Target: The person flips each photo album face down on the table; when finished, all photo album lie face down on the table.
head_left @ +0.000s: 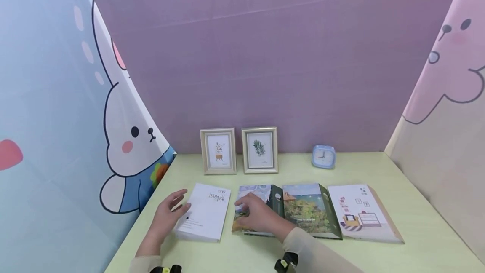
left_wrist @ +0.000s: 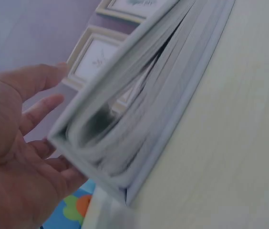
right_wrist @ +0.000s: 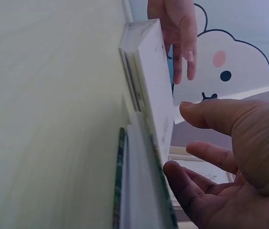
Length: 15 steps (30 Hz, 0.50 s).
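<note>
On the left of the table lies a white album (head_left: pixel 208 212) with dark lettering on its cover; its thick page stack (left_wrist: pixel 139 138) shows in the left wrist view. My left hand (head_left: pixel 166 216) hovers at that album's left side, fingers spread and slightly bent, gripping nothing. A photo album with a painted cover (head_left: pixel 251 192) and dark green spine lies to the right of it. Over this one is my right hand (head_left: pixel 261 216), its thumb and fingers parted in the right wrist view. Whether a fingertip touches the cover, I cannot tell.
A second painted photo album (head_left: pixel 307 205) and a white album with furniture drawings (head_left: pixel 358 214) continue the row rightward. Behind stand two picture frames (head_left: pixel 218 165) (head_left: pixel 259 165) and a blue clock (head_left: pixel 323 164). Printed cloth walls enclose the table (head_left: pixel 379 167).
</note>
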Each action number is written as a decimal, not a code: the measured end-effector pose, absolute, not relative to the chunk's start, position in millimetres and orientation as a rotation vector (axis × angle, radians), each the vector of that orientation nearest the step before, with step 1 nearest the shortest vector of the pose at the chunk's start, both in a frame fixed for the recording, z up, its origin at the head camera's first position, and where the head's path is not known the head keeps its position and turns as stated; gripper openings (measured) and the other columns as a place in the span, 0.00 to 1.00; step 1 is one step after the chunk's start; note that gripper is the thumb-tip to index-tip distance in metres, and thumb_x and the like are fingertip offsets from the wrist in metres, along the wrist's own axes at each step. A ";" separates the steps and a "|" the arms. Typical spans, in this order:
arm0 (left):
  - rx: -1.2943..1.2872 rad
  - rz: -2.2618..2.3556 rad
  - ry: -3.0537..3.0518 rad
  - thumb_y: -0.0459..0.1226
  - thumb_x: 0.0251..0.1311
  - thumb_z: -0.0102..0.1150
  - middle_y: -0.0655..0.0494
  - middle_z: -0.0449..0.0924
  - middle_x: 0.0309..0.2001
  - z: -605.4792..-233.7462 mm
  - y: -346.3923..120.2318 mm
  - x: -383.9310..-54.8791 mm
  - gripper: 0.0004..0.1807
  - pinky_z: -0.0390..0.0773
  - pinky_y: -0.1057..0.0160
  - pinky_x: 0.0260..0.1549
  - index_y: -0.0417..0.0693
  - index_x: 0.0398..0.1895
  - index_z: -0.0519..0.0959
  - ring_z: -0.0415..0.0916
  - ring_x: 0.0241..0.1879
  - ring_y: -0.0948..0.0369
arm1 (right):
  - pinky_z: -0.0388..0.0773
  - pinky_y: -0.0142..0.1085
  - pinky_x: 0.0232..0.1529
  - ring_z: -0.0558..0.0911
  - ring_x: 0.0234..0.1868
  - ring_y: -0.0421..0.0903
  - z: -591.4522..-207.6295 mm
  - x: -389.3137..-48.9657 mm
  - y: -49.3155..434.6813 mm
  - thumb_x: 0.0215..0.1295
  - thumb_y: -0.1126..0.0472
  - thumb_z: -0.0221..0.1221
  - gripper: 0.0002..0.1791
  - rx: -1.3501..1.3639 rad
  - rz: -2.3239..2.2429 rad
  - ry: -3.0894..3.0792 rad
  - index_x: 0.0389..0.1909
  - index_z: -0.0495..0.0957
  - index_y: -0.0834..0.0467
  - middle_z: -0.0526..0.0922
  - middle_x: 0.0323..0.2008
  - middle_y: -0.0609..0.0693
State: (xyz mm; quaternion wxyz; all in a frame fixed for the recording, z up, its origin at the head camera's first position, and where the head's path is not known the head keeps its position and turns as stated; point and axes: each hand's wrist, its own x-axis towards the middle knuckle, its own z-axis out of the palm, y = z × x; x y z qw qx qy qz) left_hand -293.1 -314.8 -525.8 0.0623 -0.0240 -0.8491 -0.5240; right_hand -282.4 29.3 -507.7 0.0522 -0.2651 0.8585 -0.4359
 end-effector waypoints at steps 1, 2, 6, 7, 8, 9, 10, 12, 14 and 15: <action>-0.052 -1.607 -2.569 0.45 0.70 0.68 0.48 0.65 0.77 -526.9 -317.2 -293.6 0.33 0.70 0.42 0.70 0.51 0.75 0.70 0.63 0.75 0.43 | 0.83 0.38 0.49 0.82 0.51 0.51 -508.5 -282.4 27.0 0.58 0.58 0.76 0.30 -0.802 -1.323 2.607 0.62 0.81 0.61 0.79 0.52 0.54; -0.032 -1.631 -2.569 0.48 0.70 0.68 0.49 0.65 0.77 -527.9 -319.4 -293.9 0.34 0.71 0.43 0.69 0.52 0.76 0.69 0.64 0.75 0.44 | 0.83 0.38 0.49 0.82 0.51 0.51 -509.3 -282.2 24.6 0.58 0.58 0.76 0.31 -0.795 -1.324 2.603 0.62 0.81 0.61 0.79 0.52 0.54; 0.021 -1.737 -2.550 0.55 0.69 0.66 0.50 0.66 0.76 -531.1 -324.8 -294.5 0.38 0.71 0.44 0.70 0.52 0.76 0.68 0.69 0.73 0.48 | 0.82 0.38 0.49 0.81 0.51 0.48 -511.3 -281.8 15.0 0.58 0.57 0.77 0.32 -0.770 -1.294 2.604 0.63 0.81 0.59 0.79 0.53 0.52; 0.028 -1.761 -2.544 0.55 0.69 0.66 0.50 0.67 0.76 -531.8 -325.2 -294.7 0.38 0.71 0.44 0.70 0.51 0.77 0.67 0.69 0.72 0.48 | 0.82 0.38 0.49 0.81 0.51 0.47 -511.6 -281.7 12.6 0.58 0.57 0.77 0.32 -0.767 -1.282 2.607 0.63 0.81 0.59 0.79 0.53 0.52; 0.029 -1.780 -2.541 0.54 0.69 0.66 0.49 0.67 0.76 -532.5 -325.5 -294.9 0.38 0.71 0.45 0.70 0.50 0.77 0.67 0.70 0.72 0.47 | 0.83 0.38 0.48 0.81 0.50 0.46 -512.0 -281.8 10.1 0.58 0.57 0.77 0.32 -0.766 -1.278 2.609 0.63 0.81 0.58 0.79 0.53 0.52; 0.029 -1.797 -2.541 0.54 0.70 0.66 0.48 0.67 0.76 -533.3 -325.5 -295.1 0.39 0.71 0.44 0.70 0.48 0.77 0.66 0.70 0.72 0.47 | 0.82 0.38 0.48 0.81 0.49 0.46 -512.6 -282.0 7.6 0.57 0.57 0.77 0.32 -0.766 -1.269 2.612 0.63 0.81 0.58 0.79 0.53 0.52; 0.031 -1.807 -2.546 0.53 0.70 0.66 0.47 0.67 0.76 -534.3 -325.4 -295.4 0.39 0.71 0.44 0.70 0.48 0.77 0.66 0.70 0.72 0.46 | 0.82 0.37 0.47 0.81 0.49 0.45 -513.2 -282.1 5.2 0.57 0.57 0.78 0.32 -0.763 -1.263 2.614 0.63 0.81 0.57 0.79 0.52 0.51; 0.042 -1.828 -2.546 0.51 0.71 0.66 0.47 0.67 0.76 -536.3 -324.9 -296.4 0.38 0.71 0.44 0.70 0.47 0.78 0.65 0.70 0.71 0.46 | 0.82 0.36 0.46 0.81 0.48 0.44 -514.3 -282.3 0.5 0.56 0.57 0.78 0.32 -0.761 -1.249 2.624 0.62 0.82 0.56 0.78 0.52 0.51; 0.059 -1.837 -2.550 0.50 0.71 0.66 0.47 0.67 0.75 -539.1 -325.0 -298.3 0.38 0.71 0.44 0.70 0.47 0.78 0.65 0.70 0.71 0.46 | 0.82 0.34 0.44 0.81 0.47 0.44 -515.6 -282.8 -3.9 0.54 0.58 0.78 0.32 -0.759 -1.235 2.639 0.62 0.82 0.56 0.78 0.52 0.50; 0.069 -1.845 -2.549 0.50 0.71 0.66 0.47 0.68 0.75 -540.6 -325.1 -299.0 0.38 0.71 0.45 0.70 0.48 0.78 0.65 0.70 0.72 0.47 | 0.81 0.33 0.44 0.81 0.47 0.44 -516.4 -283.3 -6.0 0.53 0.58 0.79 0.33 -0.757 -1.225 2.649 0.61 0.82 0.56 0.78 0.51 0.49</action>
